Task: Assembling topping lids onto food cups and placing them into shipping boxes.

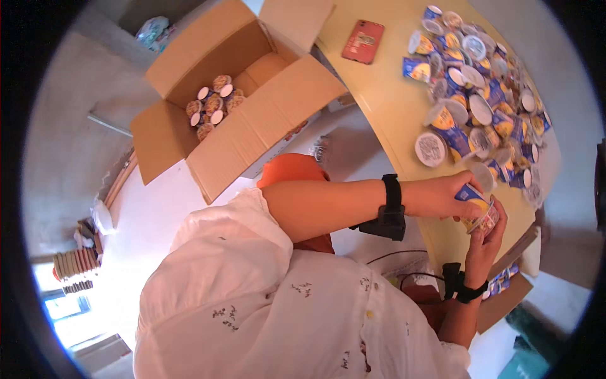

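Observation:
At the right end of the yellow table, my left hand grips a small plastic cup with a blue, yellow and white label. My right hand wraps round the same cup from the right and below, so both hands are closed on it. Just above them lies a spread pile of similar small cups, some showing pale lids, others blue labels. Black bands with small devices are strapped round both my wrists.
An open cardboard box holding several cups stands left of the table. A red phone lies on the table's upper part. An orange object is behind my left forearm. Another box sits at lower right.

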The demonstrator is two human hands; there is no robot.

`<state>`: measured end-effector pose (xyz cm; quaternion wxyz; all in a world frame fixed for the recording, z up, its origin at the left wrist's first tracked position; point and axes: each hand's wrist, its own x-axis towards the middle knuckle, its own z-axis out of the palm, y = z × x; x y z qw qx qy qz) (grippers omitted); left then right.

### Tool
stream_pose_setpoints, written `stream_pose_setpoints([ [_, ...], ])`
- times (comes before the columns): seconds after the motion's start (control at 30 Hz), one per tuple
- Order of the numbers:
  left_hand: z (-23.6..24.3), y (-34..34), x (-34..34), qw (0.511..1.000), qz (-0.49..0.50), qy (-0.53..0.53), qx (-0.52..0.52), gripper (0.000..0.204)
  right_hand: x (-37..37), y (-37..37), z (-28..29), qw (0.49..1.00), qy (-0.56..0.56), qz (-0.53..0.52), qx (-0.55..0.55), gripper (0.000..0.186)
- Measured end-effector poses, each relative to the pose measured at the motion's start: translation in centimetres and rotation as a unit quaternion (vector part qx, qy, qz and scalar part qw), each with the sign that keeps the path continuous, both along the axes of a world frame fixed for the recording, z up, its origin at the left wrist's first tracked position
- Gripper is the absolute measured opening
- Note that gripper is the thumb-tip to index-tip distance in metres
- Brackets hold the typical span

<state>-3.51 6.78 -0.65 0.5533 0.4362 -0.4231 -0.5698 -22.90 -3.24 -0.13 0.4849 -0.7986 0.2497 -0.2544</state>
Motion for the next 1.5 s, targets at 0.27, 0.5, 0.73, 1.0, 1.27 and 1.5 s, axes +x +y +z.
stream_pose_setpoints([
  [0.27, 2.8, 2.2, 1.6, 0.996, 0.089, 0.007, -0.029, 0.060, 2.6, 0.0, 1.3, 0.998, -0.030, -0.011, 0.053, 0.069],
  [0.5, 9.4, 5.4, 5.0, 0.985, 0.165, -0.044, -0.008, 0.058, 8.5, 0.9, 5.5, 0.984, -0.079, -0.089, 0.137, 0.057],
  [0.73, 13.5, 12.0, 10.4, 0.974, 0.224, 0.012, -0.010, 0.059, 16.8, 4.0, 6.8, 0.970, -0.144, 0.073, 0.184, 0.044],
  [1.0, 15.2, 21.9, 17.3, 0.957, 0.284, 0.043, -0.035, 0.047, 27.8, 11.0, 8.8, 0.888, -0.133, 0.252, 0.360, 0.050],
  [1.27, 12.9, 27.7, 27.4, 0.902, 0.429, -0.011, 0.054, 0.048, 32.6, 14.6, 8.6, 0.894, -0.118, 0.320, 0.290, 0.055],
  [1.5, 2.3, 29.4, 39.8, 0.791, 0.539, -0.184, 0.224, 0.053, 33.7, 13.1, 5.7, 0.911, -0.054, 0.287, 0.290, 0.042],
])
